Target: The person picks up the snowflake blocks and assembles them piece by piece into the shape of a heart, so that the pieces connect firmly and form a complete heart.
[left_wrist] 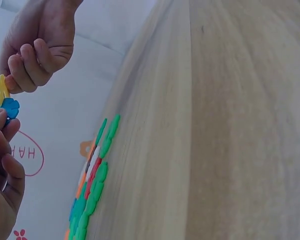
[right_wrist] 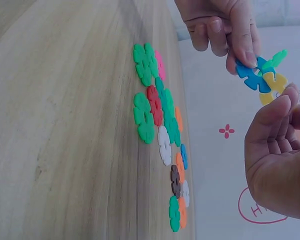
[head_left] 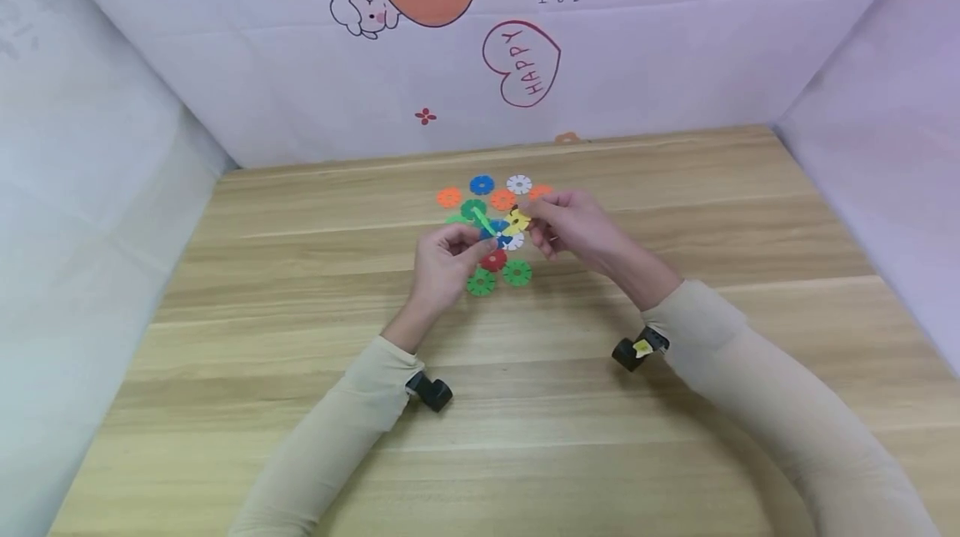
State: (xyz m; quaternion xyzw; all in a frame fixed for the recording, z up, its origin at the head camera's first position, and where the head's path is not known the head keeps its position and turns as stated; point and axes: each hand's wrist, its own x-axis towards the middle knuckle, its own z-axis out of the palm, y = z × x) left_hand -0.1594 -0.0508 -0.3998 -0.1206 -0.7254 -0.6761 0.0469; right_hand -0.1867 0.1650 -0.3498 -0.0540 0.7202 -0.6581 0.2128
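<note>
Holding brightly coloured discs between two hands above a table

Nearest are two pale sleeves, the left sleeve [head_left: 330, 429] and the right sleeve [head_left: 780, 404], reaching in over the wood-grained table [head_left: 525, 404]. A black wrist camera sits at each cuff, the left camera [head_left: 431, 392] and the right camera [head_left: 640, 348].

Beyond the cuffs, the left hand [head_left: 450, 260] pinches a notched blue disc [right_wrist: 250, 77] between thumb and fingers. The right hand [head_left: 573, 224] pinches a yellow disc [right_wrist: 276, 80] that meets the blue one; whether their notches are engaged cannot be told. A light green piece [right_wrist: 275, 59] stands out at an angle from the blue disc. All three are raised off the table, between the hands.

Below and around them, more discs lie flat on the table. Two green discs come first, one to the left [head_left: 481, 282] and one to the right [head_left: 517, 273], with a red disc [head_left: 493, 260] just behind. Then come a white disc [head_left: 514, 241], partly hidden, a dark green disc [head_left: 473, 209] and a brown disc [right_wrist: 175, 181]. Orange discs [head_left: 449, 198] lie farther back, and a second blue disc [head_left: 482, 185] and second white disc [head_left: 519, 184] are farthest.

Behind the table hangs a white backdrop [head_left: 675, 62] printed with a small red flower [head_left: 425, 116], a red-outlined heart [head_left: 521, 63] reading "HAPPY", and a cartoon sheep [head_left: 360, 3].
</note>
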